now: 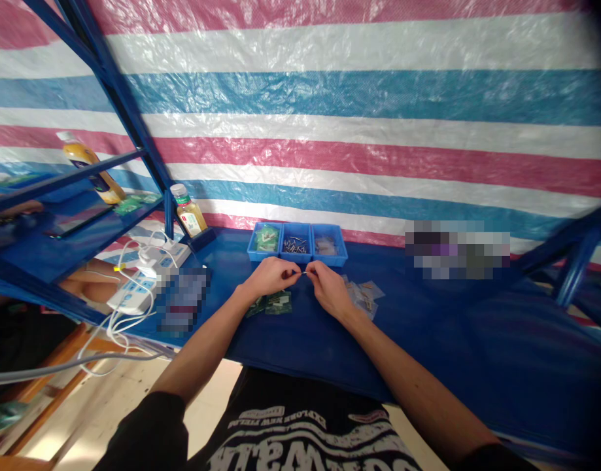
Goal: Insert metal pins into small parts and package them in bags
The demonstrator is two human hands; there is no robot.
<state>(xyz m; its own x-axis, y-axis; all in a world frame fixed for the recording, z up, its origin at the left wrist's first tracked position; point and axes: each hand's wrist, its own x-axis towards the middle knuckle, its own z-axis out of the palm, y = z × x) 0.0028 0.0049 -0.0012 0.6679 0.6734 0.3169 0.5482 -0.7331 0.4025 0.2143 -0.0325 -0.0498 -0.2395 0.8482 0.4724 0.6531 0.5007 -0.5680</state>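
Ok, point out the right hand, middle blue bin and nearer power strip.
Right hand (329,291): head view, back of hand.
Middle blue bin (296,258): head view, front wall.
Nearer power strip (131,292): head view, top face.

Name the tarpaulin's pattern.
Horizontal pink, white and blue stripes on the tarpaulin, head view.

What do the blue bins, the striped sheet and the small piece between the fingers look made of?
The blue bins look like moulded plastic: glossy, with rounded corners. The striped sheet looks like woven plastic tarpaulin, finely textured and creased. The small piece between the left hand and right hand looks like shiny metal, though too small to be sure.
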